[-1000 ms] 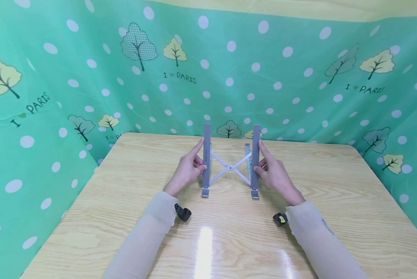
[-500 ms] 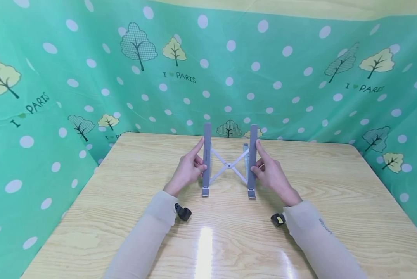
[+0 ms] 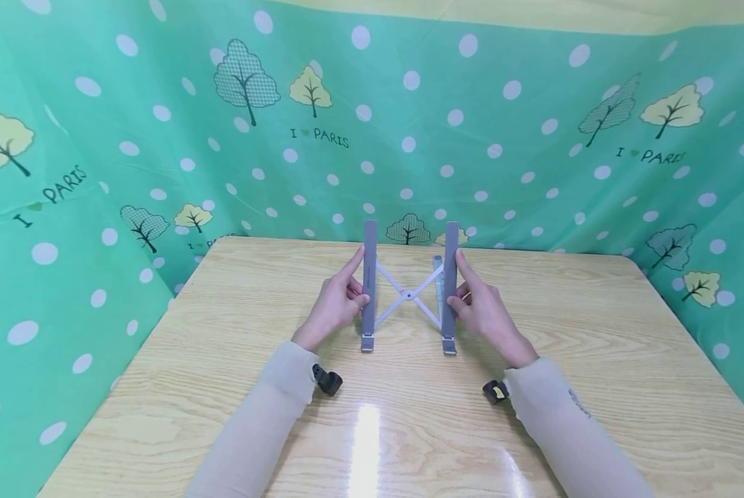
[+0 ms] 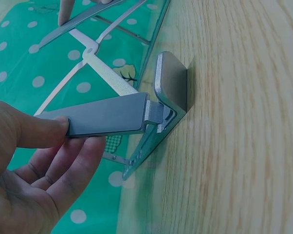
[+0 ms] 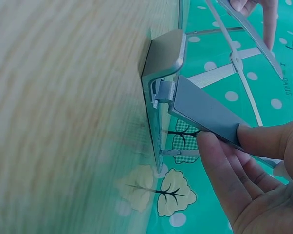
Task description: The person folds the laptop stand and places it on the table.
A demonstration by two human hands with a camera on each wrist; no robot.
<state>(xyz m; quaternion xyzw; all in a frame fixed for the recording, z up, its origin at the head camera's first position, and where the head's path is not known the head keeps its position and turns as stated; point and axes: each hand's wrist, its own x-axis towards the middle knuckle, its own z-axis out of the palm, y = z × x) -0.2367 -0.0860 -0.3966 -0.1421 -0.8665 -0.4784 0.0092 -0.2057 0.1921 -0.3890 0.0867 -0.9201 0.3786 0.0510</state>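
The left hand [image 3: 334, 302] pinches the left bar [image 3: 369, 277], thumb on its upper face, other fingers underneath, index finger stretched along the outer edge. The right hand [image 3: 485, 304] grips the right bar [image 3: 450, 277] in the same way. Small lettering runs along the left bar, too small to read.

The two grey bars belong to one folding stand [image 3: 409, 295], which stands on the farther half of the wooden table [image 3: 222, 311], between the hands. Two silvery crossing arms [image 4: 107, 75] meet at one round pivot and link its sides; each bar's near end meets one upturned lip, two in all, and the lips' base rails rest on the tabletop.

Farther out, two black devices [image 3: 327, 380] sit at the wrists, one per arm, beside two pale sleeves [image 3: 253, 422]. The right sleeve carries dark lettering that cannot be made out.

Behind hangs a green curtain [image 3: 446, 83] with white dots and grey and yellow trees. "I PARIS", with a heart between the words, reads clearly three times; a fourth print is partly hidden by the table edge.
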